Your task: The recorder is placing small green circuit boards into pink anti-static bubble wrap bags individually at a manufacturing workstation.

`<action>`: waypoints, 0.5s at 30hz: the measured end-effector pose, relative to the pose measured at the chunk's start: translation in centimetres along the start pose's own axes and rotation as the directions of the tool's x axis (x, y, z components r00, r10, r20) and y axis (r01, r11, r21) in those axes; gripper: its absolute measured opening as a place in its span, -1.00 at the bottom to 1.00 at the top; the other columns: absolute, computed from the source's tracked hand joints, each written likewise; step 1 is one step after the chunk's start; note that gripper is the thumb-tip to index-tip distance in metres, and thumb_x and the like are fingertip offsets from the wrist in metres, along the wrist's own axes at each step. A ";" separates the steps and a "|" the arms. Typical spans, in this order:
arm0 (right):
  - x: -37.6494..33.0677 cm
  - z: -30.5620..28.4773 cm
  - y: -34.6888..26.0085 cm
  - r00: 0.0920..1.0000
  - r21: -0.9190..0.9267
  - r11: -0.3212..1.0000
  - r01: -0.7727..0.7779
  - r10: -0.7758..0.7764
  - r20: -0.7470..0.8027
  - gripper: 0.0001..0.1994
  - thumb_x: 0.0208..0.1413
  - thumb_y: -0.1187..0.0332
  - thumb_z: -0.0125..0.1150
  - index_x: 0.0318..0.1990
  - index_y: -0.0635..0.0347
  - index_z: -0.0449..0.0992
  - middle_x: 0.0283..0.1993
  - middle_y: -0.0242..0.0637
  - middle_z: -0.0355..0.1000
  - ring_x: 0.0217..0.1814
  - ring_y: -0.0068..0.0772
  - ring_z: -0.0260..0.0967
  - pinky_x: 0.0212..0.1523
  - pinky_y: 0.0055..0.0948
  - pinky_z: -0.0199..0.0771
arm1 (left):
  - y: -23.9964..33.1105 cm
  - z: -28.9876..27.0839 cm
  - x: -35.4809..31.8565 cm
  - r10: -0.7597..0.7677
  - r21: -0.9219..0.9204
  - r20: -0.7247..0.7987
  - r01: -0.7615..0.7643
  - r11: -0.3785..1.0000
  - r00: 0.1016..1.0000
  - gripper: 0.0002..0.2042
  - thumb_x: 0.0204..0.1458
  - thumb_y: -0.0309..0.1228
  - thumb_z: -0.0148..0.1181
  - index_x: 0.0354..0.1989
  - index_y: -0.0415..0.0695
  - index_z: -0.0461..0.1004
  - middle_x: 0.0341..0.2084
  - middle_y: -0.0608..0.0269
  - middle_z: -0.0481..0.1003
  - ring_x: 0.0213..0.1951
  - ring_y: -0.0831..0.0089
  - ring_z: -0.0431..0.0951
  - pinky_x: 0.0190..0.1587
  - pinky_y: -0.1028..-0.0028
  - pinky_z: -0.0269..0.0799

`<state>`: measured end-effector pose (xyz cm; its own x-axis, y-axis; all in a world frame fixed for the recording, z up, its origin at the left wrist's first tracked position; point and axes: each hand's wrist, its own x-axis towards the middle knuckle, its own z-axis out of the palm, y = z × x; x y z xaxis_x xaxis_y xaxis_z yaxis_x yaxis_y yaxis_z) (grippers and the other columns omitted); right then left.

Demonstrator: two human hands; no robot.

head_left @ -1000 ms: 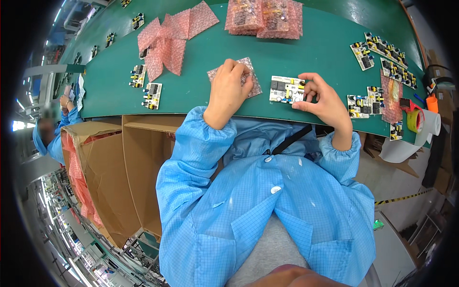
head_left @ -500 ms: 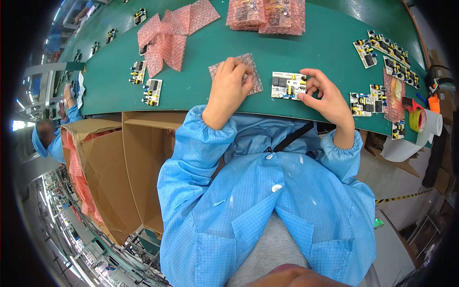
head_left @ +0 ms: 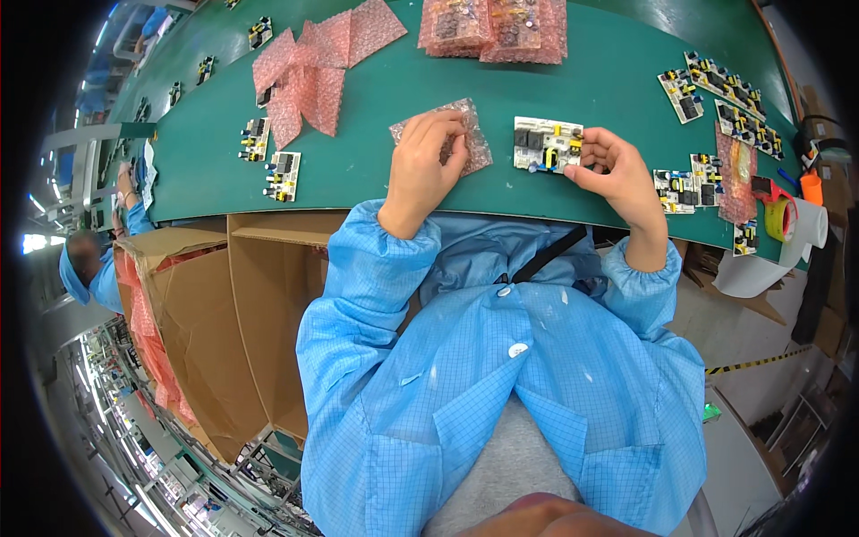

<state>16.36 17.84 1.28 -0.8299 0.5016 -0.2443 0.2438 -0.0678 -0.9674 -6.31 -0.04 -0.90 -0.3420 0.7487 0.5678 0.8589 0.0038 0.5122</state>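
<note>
In my right hand (head_left: 617, 172) is a white circuit board (head_left: 548, 146) with black, yellow and blue parts. Thumb and fingers pinch its right edge, and it is tilted a little above the green table. My left hand (head_left: 429, 159) has its fingers curled closed on a pinkish bubble-wrap bag (head_left: 474, 143) that lies on the table. The fingertips are partly hidden behind the hand. A gap of bare table separates the bag from the board.
Filled bubble-wrap bags (head_left: 523, 34) are stacked at the far middle; loose pink bags (head_left: 313, 76) lie left of them. More circuit boards (head_left: 283, 176) sit at left and right. A yellow tape roll (head_left: 781, 220) stands at right. An open cardboard box (head_left: 192, 313) is below the table's left edge.
My right hand has lifted and tilted the circuit board, moving it slightly away from me and to the right. The left hand stays at the bubble-wrap bag, almost still.
</note>
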 end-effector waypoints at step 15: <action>5.2 6.0 1.9 0.942 0.910 0.415 0.023 -0.314 0.120 -0.64 0.25 0.26 0.19 0.13 0.20 0.40 0.00 -0.21 0.48 0.08 -0.25 0.44 0.35 0.49 0.10 | 1.3 0.1 0.2 0.095 -0.041 0.045 -0.093 0.995 0.995 -0.83 -0.09 -0.63 0.25 -0.30 -0.21 0.46 -0.13 0.06 0.56 -0.01 0.03 0.55 0.02 0.14 0.44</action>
<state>9.50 15.16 -2.18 -0.9184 0.3902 0.0659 -0.3740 -0.8014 -0.4668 -5.21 0.17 -0.20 -0.2418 0.7745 0.5845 0.8706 -0.0928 0.4831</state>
